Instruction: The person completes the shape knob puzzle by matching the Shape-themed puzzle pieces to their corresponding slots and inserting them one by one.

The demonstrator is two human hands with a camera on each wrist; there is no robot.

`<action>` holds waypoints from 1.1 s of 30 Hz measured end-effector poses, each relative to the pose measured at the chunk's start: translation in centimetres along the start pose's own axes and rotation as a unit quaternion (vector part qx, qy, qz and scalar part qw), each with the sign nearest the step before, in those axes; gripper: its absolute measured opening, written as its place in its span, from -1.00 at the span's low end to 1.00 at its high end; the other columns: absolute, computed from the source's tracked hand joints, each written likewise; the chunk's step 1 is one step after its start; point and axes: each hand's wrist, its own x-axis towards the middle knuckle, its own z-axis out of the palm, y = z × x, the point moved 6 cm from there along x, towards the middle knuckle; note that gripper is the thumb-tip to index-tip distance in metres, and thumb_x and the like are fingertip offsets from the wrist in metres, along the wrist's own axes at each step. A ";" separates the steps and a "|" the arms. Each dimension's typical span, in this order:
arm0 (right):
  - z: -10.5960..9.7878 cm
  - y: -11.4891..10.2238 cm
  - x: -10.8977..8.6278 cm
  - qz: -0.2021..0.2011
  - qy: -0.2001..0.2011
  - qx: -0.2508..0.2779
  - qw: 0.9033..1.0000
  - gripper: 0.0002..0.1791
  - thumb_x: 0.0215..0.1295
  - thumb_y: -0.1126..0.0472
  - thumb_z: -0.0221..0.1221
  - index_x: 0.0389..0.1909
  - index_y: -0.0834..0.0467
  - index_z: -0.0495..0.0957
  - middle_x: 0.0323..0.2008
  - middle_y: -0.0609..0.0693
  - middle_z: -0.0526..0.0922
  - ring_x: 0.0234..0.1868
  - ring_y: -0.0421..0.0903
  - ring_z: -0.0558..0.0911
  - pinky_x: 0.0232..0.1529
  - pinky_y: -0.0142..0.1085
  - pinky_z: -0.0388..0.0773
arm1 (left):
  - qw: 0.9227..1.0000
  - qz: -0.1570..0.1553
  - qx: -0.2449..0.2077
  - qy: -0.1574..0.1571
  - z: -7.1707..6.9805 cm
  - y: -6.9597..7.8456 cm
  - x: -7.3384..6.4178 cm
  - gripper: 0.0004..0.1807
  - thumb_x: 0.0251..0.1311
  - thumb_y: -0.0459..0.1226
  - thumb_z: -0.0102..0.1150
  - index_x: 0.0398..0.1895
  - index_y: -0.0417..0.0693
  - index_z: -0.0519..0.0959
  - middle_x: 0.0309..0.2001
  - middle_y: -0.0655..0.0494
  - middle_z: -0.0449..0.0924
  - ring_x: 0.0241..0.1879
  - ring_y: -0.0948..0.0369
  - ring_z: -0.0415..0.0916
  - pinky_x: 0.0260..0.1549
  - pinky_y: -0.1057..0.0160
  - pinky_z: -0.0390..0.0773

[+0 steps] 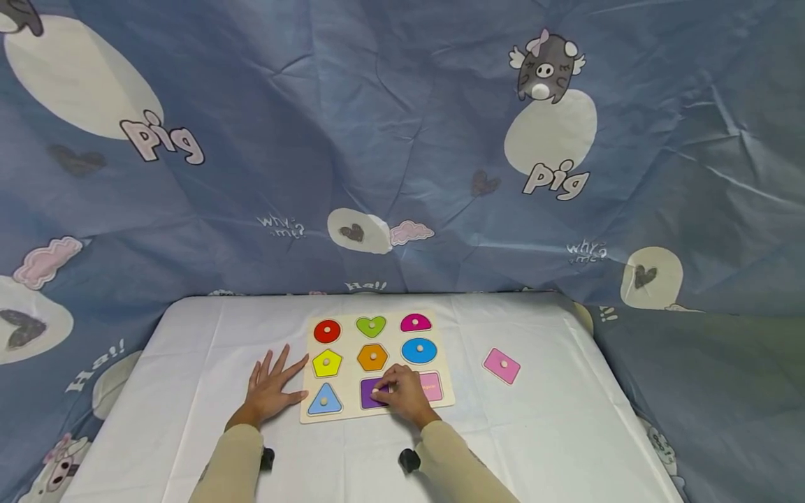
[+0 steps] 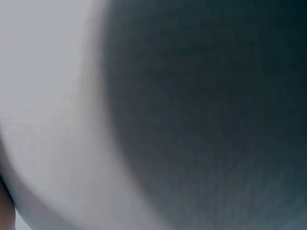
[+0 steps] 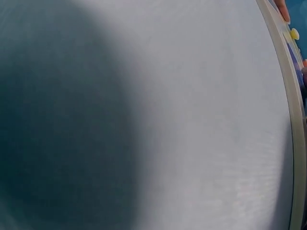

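A wooden shape puzzle board (image 1: pixel 346 417) lies on the table. My right hand (image 1: pixel 405 395) is over its bottom row, thumb and fingers pinching the knob of the purple square piece (image 1: pixel 371 404), which looks to be in its recess. To the board's left, my left hand (image 1: pixel 267 392) has its fingers spread, with fingertips at the board's left edge. Right of the purple piece, a pink recess (image 1: pixel 432 388) with small lettering shows. The pink rectangle piece (image 1: pixel 493 360) with a knob rests apart, right of the board. In the right wrist view, the board's edge (image 3: pixel 291 96) appears at the far right.
Other knobbed pieces sit in the board, among them a blue triangle (image 1: pixel 331 406), an orange hexagon (image 1: pixel 380 363) and a blue oval (image 1: pixel 430 355). White cloth (image 1: pixel 534 440) covers the table. Behind hangs a blue printed sheet (image 1: pixel 440 84). The left wrist view shows mostly blurred cloth and shadow.
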 end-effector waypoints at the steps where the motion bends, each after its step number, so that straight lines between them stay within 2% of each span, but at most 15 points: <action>1: 0.0 0.0 0.0 0.002 -0.003 0.002 1.000 -0.88 0.03 0.16 0.44 -0.50 0.12 0.73 -0.43 -0.19 0.54 -0.24 -0.20 0.48 -0.04 -0.18 0.28 | 1.000 0.001 -0.002 0.001 -0.1 0.0 0.0 -0.19 0.04 -0.01 0.26 0.41 0.02 0.28 0.51 -0.25 -0.24 0.46 -0.25 -0.48 0.34 -0.24 -0.52; 5: -0.3 0.3 -0.1 0.017 -0.016 0.030 0.999 -0.89 0.07 0.15 0.41 -0.41 0.10 0.74 -0.40 -0.20 0.58 -0.24 -0.23 0.50 -0.03 -0.29 0.42 | 1.000 0.001 -0.005 -0.006 0.0 0.2 -0.1 -0.19 0.04 -0.01 0.26 0.41 0.02 0.27 0.51 -0.26 -0.25 0.46 -0.26 -0.49 0.34 -0.24 -0.53; 8: -1.0 0.8 -0.5 0.025 -0.011 0.062 0.998 -0.87 0.10 0.16 0.40 -0.34 0.11 0.74 -0.37 -0.17 0.61 -0.27 -0.25 0.51 -0.14 -0.37 0.50 | 1.000 -0.001 -0.004 -0.010 0.0 0.2 -0.1 -0.18 0.05 -0.01 0.25 0.42 0.02 0.26 0.51 -0.26 -0.26 0.46 -0.26 -0.50 0.33 -0.24 -0.54; 13: -2.9 2.0 -1.1 0.012 0.027 0.079 0.996 -0.86 0.09 0.24 0.40 -0.32 0.17 0.71 -0.35 -0.07 0.63 -0.37 -0.27 0.47 -0.33 -0.46 0.49 | 1.000 -0.002 0.002 -0.005 0.0 0.0 0.1 -0.18 0.04 -0.01 0.26 0.42 0.02 0.26 0.51 -0.26 -0.26 0.46 -0.26 -0.49 0.33 -0.24 -0.55; 18: -5.3 3.1 -2.0 0.022 0.069 0.088 0.993 -0.88 0.10 0.30 0.38 -0.31 0.18 0.70 -0.31 -0.05 0.64 -0.34 -0.22 0.54 -0.28 -0.46 0.54 | 1.000 -0.002 0.007 -0.006 0.1 -0.1 0.2 -0.17 0.04 0.00 0.25 0.42 0.02 0.25 0.51 -0.26 -0.26 0.46 -0.26 -0.48 0.33 -0.24 -0.55; 19: -5.8 3.4 -2.1 0.028 0.077 0.089 0.993 -0.87 0.08 0.34 0.38 -0.31 0.22 0.69 -0.32 -0.01 0.64 -0.35 -0.15 0.55 -0.30 -0.45 0.53 | 1.000 -0.003 0.006 -0.007 0.1 -0.1 0.2 -0.17 0.04 0.00 0.25 0.42 0.02 0.26 0.51 -0.26 -0.26 0.46 -0.26 -0.48 0.33 -0.24 -0.55; 25: -9.1 5.2 -3.1 0.050 0.150 0.111 0.981 -0.82 0.04 0.39 0.39 -0.28 0.26 0.68 -0.38 0.11 0.62 -0.36 0.08 0.53 -0.36 -0.40 0.45 | 1.000 -0.006 0.002 -0.008 -0.1 0.1 0.1 -0.16 0.02 0.00 0.27 0.41 0.01 0.26 0.51 -0.26 -0.25 0.45 -0.27 -0.48 0.33 -0.25 -0.54; 29: -11.2 7.2 -4.2 0.076 0.205 0.097 0.971 -0.80 0.02 0.36 0.40 -0.27 0.22 0.69 -0.39 0.05 0.62 -0.34 -0.05 0.52 -0.34 -0.40 0.46 | 1.000 -0.005 0.002 -0.010 0.0 0.1 0.0 -0.16 0.02 0.01 0.27 0.42 0.02 0.26 0.51 -0.26 -0.26 0.45 -0.27 -0.48 0.33 -0.25 -0.55; 33: -13.5 9.3 -5.3 0.100 0.272 0.085 0.953 -0.77 0.01 0.38 0.41 -0.26 0.28 0.68 -0.38 0.12 0.62 -0.35 -0.12 0.51 -0.35 -0.45 0.43 | 1.000 -0.003 0.004 -0.012 0.0 0.1 0.0 -0.16 0.03 0.01 0.25 0.42 0.02 0.25 0.52 -0.25 -0.26 0.45 -0.27 -0.48 0.33 -0.24 -0.56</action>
